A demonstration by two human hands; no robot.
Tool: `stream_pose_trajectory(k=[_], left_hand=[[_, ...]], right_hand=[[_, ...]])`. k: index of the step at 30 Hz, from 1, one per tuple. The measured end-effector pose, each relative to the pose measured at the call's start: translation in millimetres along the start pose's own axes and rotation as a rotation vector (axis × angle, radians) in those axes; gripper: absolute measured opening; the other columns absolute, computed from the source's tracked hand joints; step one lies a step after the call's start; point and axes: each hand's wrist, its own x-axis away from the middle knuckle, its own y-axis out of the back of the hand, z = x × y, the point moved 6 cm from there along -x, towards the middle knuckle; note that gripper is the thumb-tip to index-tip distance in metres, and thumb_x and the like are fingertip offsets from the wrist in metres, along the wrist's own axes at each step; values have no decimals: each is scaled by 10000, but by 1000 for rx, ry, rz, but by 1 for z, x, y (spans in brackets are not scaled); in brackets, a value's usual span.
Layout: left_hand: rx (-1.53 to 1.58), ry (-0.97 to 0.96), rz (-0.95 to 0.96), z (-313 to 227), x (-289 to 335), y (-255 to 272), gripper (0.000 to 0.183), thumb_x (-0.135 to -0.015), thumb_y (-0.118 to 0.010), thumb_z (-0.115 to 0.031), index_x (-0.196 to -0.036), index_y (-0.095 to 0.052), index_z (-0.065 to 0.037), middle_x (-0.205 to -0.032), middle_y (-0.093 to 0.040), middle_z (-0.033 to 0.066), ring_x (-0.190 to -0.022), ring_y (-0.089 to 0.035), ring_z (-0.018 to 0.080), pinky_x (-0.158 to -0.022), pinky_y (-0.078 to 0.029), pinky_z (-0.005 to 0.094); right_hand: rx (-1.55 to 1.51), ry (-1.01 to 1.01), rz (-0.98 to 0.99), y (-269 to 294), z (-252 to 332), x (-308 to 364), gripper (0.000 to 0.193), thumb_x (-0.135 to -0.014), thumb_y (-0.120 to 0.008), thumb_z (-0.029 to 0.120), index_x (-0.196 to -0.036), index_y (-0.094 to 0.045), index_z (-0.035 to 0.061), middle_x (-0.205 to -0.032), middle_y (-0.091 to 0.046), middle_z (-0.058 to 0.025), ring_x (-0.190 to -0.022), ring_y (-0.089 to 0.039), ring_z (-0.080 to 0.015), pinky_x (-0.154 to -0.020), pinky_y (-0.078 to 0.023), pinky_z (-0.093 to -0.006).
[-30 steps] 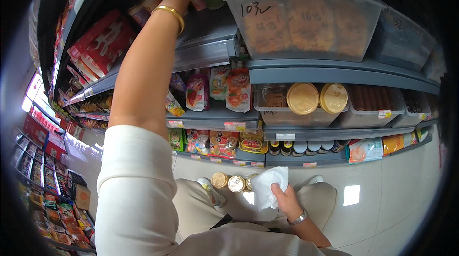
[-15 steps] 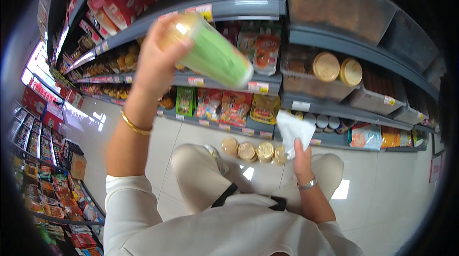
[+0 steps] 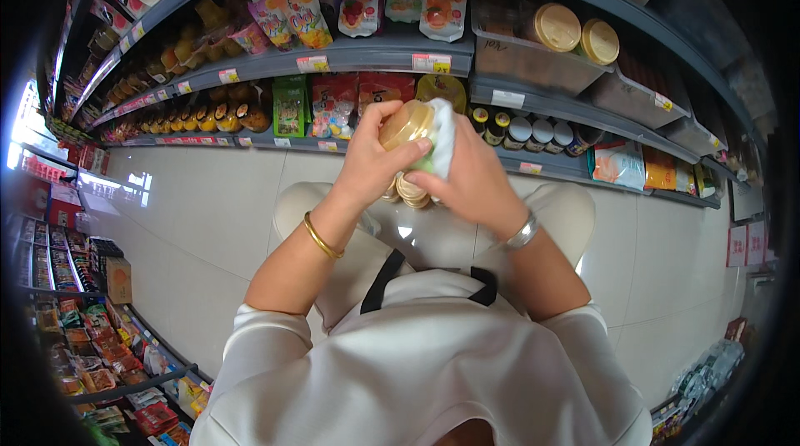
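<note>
The person's cream top [image 3: 433, 363] fills the space nearest the camera. Beyond it, the left hand [image 3: 371, 158], with a gold bangle [image 3: 319, 238] at its wrist, grips a green canister [image 3: 425, 165] around its gold lid [image 3: 407, 122]; the canister is held up, tilted, above the floor between the knees. The right hand [image 3: 479, 175], slightly blurred, is curled over a white cloth [image 3: 444, 137] and holds it against the canister's side; most of its fingers are hidden. Below the hands, gold-lidded canisters [image 3: 412, 189] stand on the tiled floor [image 3: 200, 204]. Further off, the bottom shelf bears sweet bags [image 3: 335, 104] and jars with pale lids [image 3: 542, 134], and the shelf above carries drink pouches [image 3: 362, 4] beside a clear bin [image 3: 533, 62]
</note>
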Motion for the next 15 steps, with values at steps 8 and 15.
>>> stream_pose_trajectory(k=[8, 15], left_hand=[[258, -126, 359, -18, -5, 0, 778, -740, -803, -121, -1398, -404, -9, -1305, -544, 122, -1223, -527, 202, -1056, -416, 346], [406, 64, 51, 31, -5, -2, 927, -717, -850, -170, -1459, -318, -8, -1368, -506, 114, -1266, -491, 200, -1067, -400, 336]], right_hand=[[-1630, -419, 382, -44, -35, 51, 753, -784, -776, 195, -1416, -424, -14, -1296, -599, -132, -1146, -622, -221, -968, -513, -355], [-1188, -371, 8, -36, -44, 54, 595, -794, -772, 121, -1310, -499, 7, -1203, -609, -72, -1077, -600, -141, -918, -508, -315]])
